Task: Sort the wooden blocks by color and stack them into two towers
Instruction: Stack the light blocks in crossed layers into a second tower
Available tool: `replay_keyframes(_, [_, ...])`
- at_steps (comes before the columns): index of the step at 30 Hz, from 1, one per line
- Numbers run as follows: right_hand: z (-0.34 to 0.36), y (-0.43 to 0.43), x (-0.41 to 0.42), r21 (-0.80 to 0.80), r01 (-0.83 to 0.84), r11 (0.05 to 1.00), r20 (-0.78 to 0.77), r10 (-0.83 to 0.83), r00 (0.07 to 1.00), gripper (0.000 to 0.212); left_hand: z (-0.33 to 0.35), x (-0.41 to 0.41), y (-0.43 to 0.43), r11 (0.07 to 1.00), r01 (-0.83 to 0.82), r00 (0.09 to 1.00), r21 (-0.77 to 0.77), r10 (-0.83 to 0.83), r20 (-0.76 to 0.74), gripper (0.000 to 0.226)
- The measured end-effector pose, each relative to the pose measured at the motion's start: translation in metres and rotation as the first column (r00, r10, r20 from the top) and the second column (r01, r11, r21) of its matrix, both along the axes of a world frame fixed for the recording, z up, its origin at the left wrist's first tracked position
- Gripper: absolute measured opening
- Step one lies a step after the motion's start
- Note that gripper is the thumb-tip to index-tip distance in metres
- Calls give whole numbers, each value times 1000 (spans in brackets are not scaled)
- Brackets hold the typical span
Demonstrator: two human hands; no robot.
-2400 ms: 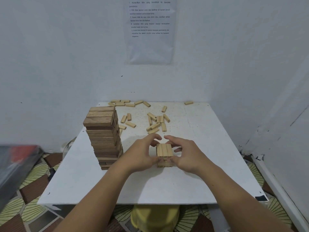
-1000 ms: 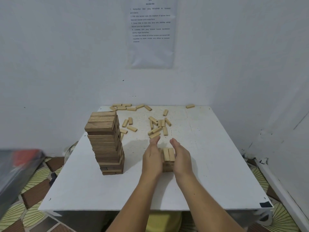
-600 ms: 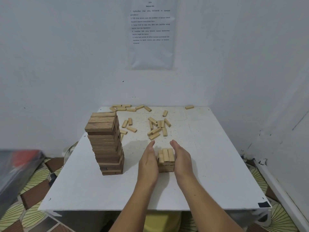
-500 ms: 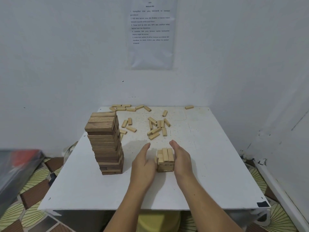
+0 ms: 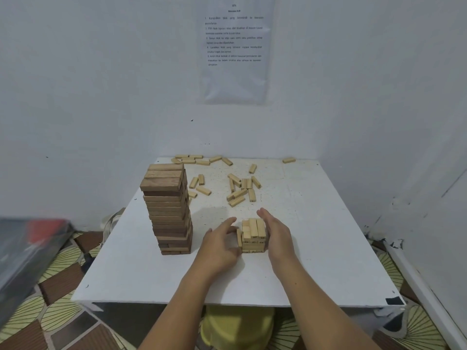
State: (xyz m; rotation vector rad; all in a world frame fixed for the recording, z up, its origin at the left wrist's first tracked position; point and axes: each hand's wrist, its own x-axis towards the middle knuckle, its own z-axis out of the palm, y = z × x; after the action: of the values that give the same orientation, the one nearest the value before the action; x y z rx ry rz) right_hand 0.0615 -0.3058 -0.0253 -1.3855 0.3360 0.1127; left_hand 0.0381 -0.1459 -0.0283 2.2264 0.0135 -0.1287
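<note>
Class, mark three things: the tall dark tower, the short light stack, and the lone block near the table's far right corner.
tall dark tower (image 5: 168,215), head view, front face midway up.
short light stack (image 5: 254,245), head view, front face.
lone block (image 5: 288,160), head view, middle of its top.

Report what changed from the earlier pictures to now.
The left hand has eased leftward from the light stack, which both hands squeezed a second ago; the right hand stays flat against its right side. The dark tower and loose blocks are unmoved.
</note>
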Motion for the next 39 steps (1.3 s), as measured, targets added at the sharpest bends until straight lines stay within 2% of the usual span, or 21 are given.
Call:
replay_keyframes(6, [-4, -1, 1, -20, -16, 1000, -4, 16, 1000, 39, 9, -13, -1, 987, -134, 984, -91, 143, 105, 41])
replay_keyframes(10, [-6, -1, 3, -22, -6, 1000, 17, 7, 1000, 35, 20, -17, -5, 974, -160, 967, -160, 187, 173, 40])
replay_keyframes(17, [-7, -2, 4, 0, -1, 1000, 34, 1, 999, 32, 34, -15, -7, 997, -57, 915, -57, 75, 397, 34])
replay_keyframes(21, [-10, -2, 5, -2, 0, 1000, 38, 0, 999, 34, 36, -10, -5, 1000, -13, 934, -4, 14, 356, 35])
replay_keyframes(27, [-9, -2, 4, -10, -5, 1000, 25, 5, 1000, 32, 45, -1, -6, 999, 36, 972, -6, -34, 233, 63])
replay_keyframes(32, [-4, -2, 3, -11, -6, 1000, 24, 6, 1000, 31, 46, 4, -5, 999, 25, 990, -38, -20, 139, 69])
replay_keyframes(39, [-5, 1, 3, -51, -14, 999, 8, 14, 1000, 32, 45, 5, -6, 999, 38, 994, -35, -34, 104, 69])
